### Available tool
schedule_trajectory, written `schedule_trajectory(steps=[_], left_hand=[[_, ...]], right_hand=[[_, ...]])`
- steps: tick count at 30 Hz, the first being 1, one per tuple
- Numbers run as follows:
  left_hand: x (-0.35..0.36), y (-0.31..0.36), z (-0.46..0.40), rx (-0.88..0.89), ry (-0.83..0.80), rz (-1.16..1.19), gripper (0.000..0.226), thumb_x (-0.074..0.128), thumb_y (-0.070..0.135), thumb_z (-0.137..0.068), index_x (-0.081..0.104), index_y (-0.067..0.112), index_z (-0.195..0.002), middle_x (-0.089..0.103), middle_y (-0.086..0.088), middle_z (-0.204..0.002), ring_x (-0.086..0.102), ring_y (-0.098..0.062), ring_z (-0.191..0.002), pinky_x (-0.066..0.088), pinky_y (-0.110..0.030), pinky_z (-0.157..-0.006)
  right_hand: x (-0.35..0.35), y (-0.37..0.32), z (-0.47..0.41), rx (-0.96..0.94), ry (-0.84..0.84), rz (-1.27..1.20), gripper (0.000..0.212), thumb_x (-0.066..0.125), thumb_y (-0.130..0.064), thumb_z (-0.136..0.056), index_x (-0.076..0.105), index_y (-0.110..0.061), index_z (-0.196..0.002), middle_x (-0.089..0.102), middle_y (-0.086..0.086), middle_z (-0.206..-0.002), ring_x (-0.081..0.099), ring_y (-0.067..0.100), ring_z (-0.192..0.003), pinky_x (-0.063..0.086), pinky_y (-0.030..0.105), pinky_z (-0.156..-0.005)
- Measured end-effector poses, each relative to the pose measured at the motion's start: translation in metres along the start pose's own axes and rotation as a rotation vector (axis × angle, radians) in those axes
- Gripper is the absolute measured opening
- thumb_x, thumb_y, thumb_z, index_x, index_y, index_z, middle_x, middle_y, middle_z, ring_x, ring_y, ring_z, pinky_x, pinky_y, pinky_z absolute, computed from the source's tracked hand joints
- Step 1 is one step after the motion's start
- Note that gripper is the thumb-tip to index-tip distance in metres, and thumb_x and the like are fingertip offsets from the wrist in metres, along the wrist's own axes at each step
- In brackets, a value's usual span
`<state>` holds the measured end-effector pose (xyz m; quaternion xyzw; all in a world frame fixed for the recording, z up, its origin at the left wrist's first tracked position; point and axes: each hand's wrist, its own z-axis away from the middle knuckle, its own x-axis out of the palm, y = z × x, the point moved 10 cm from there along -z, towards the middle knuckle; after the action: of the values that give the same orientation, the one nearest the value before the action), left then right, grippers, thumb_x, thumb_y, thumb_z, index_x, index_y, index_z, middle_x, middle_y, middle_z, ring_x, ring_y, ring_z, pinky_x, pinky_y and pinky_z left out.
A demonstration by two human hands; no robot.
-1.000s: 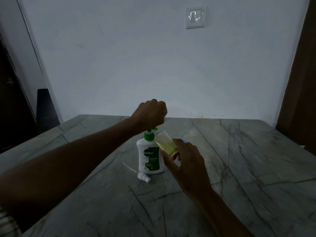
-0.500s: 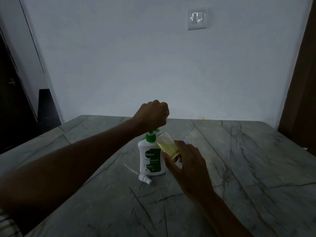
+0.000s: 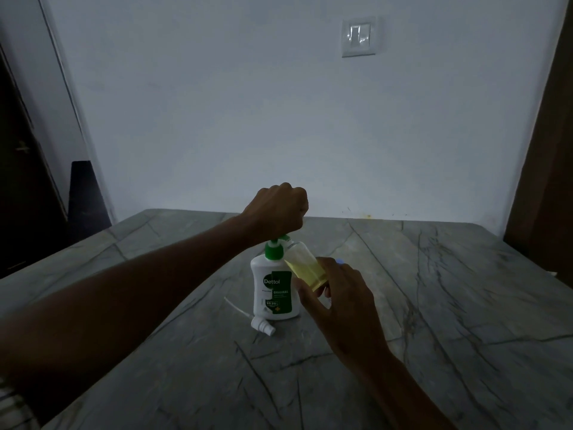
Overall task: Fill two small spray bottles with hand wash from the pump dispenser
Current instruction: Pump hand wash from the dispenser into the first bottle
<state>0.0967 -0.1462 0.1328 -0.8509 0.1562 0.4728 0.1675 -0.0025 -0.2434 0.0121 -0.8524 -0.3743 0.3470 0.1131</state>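
A white pump dispenser (image 3: 273, 290) with a green label and green collar stands upright on the marble table (image 3: 434, 305). My left hand (image 3: 277, 209) is curled into a fist on top of its green pump head. My right hand (image 3: 341, 302) holds a small clear spray bottle (image 3: 305, 265), tilted with its open mouth under the pump's nozzle; yellow liquid fills its lower part. A white spray cap (image 3: 262, 325) with its thin dip tube lies on the table in front of the dispenser. A small blue thing (image 3: 340, 261) peeks out behind my right hand.
The table runs back to a pale wall with a light switch (image 3: 359, 36). A dark doorway is at the left and a brown wooden panel (image 3: 545, 169) at the right. The room is dim.
My left fist has risen slightly on the pump head. The spray bottle and my right hand stay in place by the nozzle.
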Motion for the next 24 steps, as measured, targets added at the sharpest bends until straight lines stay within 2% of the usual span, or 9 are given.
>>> schedule_trajectory(steps=[5, 12, 17, 24], left_hand=[[-0.008, 0.0, -0.003, 0.011, 0.004, -0.006, 0.039, 0.049, -0.005, -0.076, 0.03, 0.021, -0.054, 0.032, 0.004, -0.054, 0.03, -0.017, -0.051, 0.028, -0.029, -0.053], [0.002, 0.0, 0.002, -0.001, 0.003, 0.006, 0.034, 0.045, -0.006, -0.072, 0.03, 0.018, -0.053, 0.027, 0.0, -0.054, 0.022, -0.02, -0.054, 0.026, -0.034, -0.054], [-0.006, -0.003, -0.002, -0.003, 0.004, 0.01, 0.036, 0.047, -0.005, -0.072, 0.031, 0.02, -0.053, 0.031, 0.003, -0.054, 0.031, -0.021, -0.052, 0.027, -0.029, -0.053], [0.003, -0.005, 0.003, -0.053, -0.002, 0.064, 0.035, 0.045, -0.005, -0.074, 0.03, 0.019, -0.054, 0.03, 0.004, -0.054, 0.024, -0.016, -0.05, 0.024, -0.028, -0.051]], right_hand=[[-0.003, -0.002, -0.002, -0.01, 0.037, -0.013, 0.057, 0.034, -0.074, -0.091, 0.051, -0.028, -0.121, 0.048, -0.014, -0.091, 0.046, 0.0, -0.075, 0.035, 0.012, -0.061], [0.003, 0.002, -0.001, 0.004, -0.006, 0.0, 0.057, 0.034, -0.076, -0.09, 0.049, -0.032, -0.122, 0.048, -0.014, -0.093, 0.045, -0.005, -0.078, 0.033, 0.012, -0.062], [0.001, 0.0, -0.001, 0.005, 0.009, 0.006, 0.058, 0.032, -0.076, -0.09, 0.049, -0.031, -0.122, 0.048, -0.014, -0.091, 0.046, -0.002, -0.077, 0.033, 0.012, -0.062], [0.006, 0.004, -0.001, 0.003, -0.015, 0.014, 0.054, 0.035, -0.076, -0.09, 0.045, -0.035, -0.123, 0.048, -0.014, -0.093, 0.046, -0.002, -0.079, 0.036, 0.013, -0.063]])
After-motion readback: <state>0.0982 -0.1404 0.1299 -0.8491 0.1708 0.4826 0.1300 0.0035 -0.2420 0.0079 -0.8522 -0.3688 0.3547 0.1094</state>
